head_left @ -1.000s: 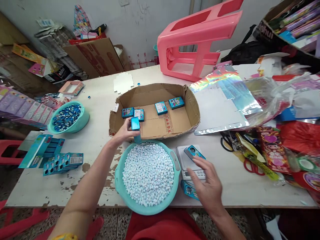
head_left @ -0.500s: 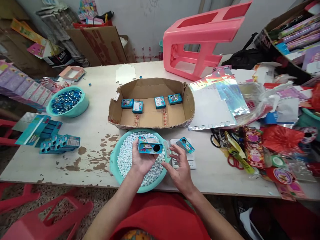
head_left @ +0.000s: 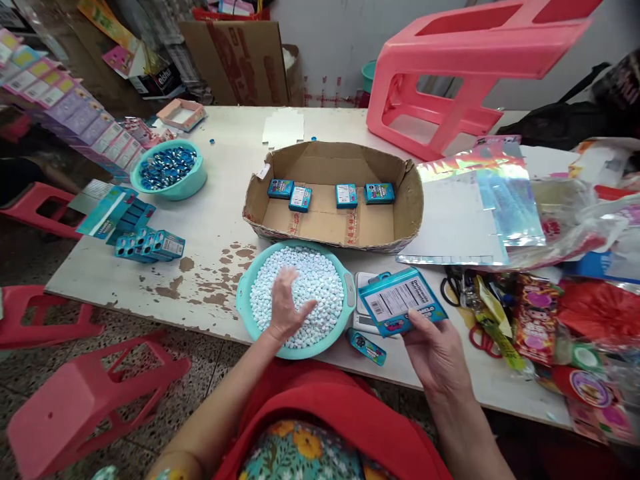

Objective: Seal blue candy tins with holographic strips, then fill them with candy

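Note:
My right hand (head_left: 435, 347) grips a blue candy box (head_left: 400, 301) by its near edge. The box's printed label faces up, and it covers much of a white digital scale (head_left: 364, 323). My left hand (head_left: 289, 307) is over a turquoise basin (head_left: 243, 300) heaped with small white candies (head_left: 320, 280); its thumb and fingers are spread with nothing seen between them. Whether the fingers touch the candies I cannot tell. A narrow blue printed piece (head_left: 367, 347) lies at the table edge, in front of the scale.
Behind the basin, a cut-down cardboard box (head_left: 330, 235) contains several blue boxes. More blue boxes (head_left: 150, 244) stand at left, near a bowl of blue-wrapped pieces (head_left: 187, 183). A pink stool (head_left: 450, 40) lies at the back right. Scissors (head_left: 483, 340) and packaging crowd the right.
The blue box has passed from my left hand to my right and moved rightward. My left hand has opened over the basin. The narrow blue piece has left the scale for the table edge.

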Demonstrator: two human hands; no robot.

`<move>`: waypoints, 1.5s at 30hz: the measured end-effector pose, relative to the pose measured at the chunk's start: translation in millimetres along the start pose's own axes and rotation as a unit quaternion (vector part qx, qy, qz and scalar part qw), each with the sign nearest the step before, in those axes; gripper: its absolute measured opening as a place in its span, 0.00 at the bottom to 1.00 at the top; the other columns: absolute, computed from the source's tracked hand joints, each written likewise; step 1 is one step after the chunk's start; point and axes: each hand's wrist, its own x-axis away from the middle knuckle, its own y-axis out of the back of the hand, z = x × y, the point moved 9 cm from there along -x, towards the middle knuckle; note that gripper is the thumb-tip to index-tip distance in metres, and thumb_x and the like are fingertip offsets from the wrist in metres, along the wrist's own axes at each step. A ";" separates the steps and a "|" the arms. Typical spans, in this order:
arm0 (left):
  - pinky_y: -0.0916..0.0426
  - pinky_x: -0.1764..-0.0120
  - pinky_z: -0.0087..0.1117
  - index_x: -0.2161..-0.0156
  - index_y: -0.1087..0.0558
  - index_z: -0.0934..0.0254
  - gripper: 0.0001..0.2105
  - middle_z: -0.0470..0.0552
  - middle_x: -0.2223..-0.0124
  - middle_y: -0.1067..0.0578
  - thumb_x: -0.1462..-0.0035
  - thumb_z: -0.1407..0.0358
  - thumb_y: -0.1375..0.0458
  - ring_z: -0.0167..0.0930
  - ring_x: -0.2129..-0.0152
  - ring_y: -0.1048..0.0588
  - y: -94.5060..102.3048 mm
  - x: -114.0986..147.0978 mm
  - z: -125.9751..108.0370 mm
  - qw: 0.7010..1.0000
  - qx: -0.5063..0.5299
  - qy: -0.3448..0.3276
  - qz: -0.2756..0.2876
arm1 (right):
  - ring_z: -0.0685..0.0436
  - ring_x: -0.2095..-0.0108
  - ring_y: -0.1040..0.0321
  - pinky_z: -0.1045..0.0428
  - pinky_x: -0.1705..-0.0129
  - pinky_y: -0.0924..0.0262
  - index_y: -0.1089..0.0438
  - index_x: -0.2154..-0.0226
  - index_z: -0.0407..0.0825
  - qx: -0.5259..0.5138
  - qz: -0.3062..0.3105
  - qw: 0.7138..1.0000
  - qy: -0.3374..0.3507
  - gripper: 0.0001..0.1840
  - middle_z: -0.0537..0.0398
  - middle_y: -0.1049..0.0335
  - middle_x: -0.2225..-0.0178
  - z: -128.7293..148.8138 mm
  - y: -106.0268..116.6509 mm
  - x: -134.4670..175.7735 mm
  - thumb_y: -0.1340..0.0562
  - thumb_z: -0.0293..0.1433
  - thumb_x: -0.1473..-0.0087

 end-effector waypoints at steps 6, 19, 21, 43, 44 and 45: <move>0.51 0.42 0.46 0.46 0.36 0.64 0.27 0.62 0.42 0.40 0.45 0.48 0.47 0.45 0.43 0.45 2.0 -21.3 74.1 0.956 -0.271 0.108 0.011 | 0.39 0.60 0.29 0.41 0.59 0.32 0.30 0.63 0.50 0.015 0.014 1.000 -0.002 0.15 0.50 0.26 0.61 -16.6 -4.0 -9.2 0.33 0.38 0.54; 0.38 0.70 0.27 0.75 0.34 0.63 0.13 0.45 0.76 0.34 0.53 0.55 0.42 0.27 0.76 0.34 10.8 -19.9 97.0 0.928 0.181 0.297 -0.134 | 0.42 0.65 0.33 0.47 0.62 0.35 0.32 0.60 0.49 0.312 0.127 0.936 0.100 0.25 0.53 0.29 0.65 -38.4 -88.1 1.2 0.32 0.44 0.58; 0.41 0.75 0.25 0.73 0.34 0.64 0.13 0.44 0.75 0.35 0.56 0.56 0.41 0.24 0.79 0.36 11.4 -16.0 88.3 0.875 0.316 0.339 -0.138 | 0.42 0.64 0.33 0.47 0.60 0.37 0.32 0.61 0.49 0.362 0.142 0.908 0.156 0.23 0.53 0.29 0.64 -31.9 -99.0 6.4 0.32 0.44 0.57; 0.37 0.78 0.25 0.73 0.36 0.64 0.13 0.43 0.75 0.33 0.52 0.58 0.38 0.23 0.82 0.32 52.0 -35.6 -8.4 0.832 0.480 0.215 -0.175 | 0.40 0.59 0.33 0.48 0.59 0.38 0.32 0.60 0.51 0.502 0.272 0.768 0.292 0.17 0.52 0.30 0.62 -44.1 -186.5 38.4 0.33 0.35 0.54; 0.37 0.78 0.25 0.72 0.36 0.64 0.13 0.43 0.75 0.33 0.52 0.58 0.38 0.23 0.82 0.32 52.0 -36.2 -8.8 0.832 0.482 0.214 -0.174 | 0.40 0.60 0.32 0.48 0.59 0.38 0.32 0.60 0.51 0.495 0.274 0.771 0.292 0.17 0.52 0.30 0.62 -43.3 -186.4 38.0 0.33 0.36 0.54; 0.38 0.79 0.25 0.72 0.36 0.64 0.13 0.42 0.76 0.33 0.52 0.58 0.38 0.23 0.83 0.32 51.8 -36.7 -9.1 0.832 0.483 0.214 -0.171 | 0.40 0.60 0.32 0.47 0.59 0.38 0.32 0.60 0.51 0.490 0.268 0.777 0.292 0.17 0.52 0.30 0.62 -41.8 -185.2 36.7 0.33 0.37 0.54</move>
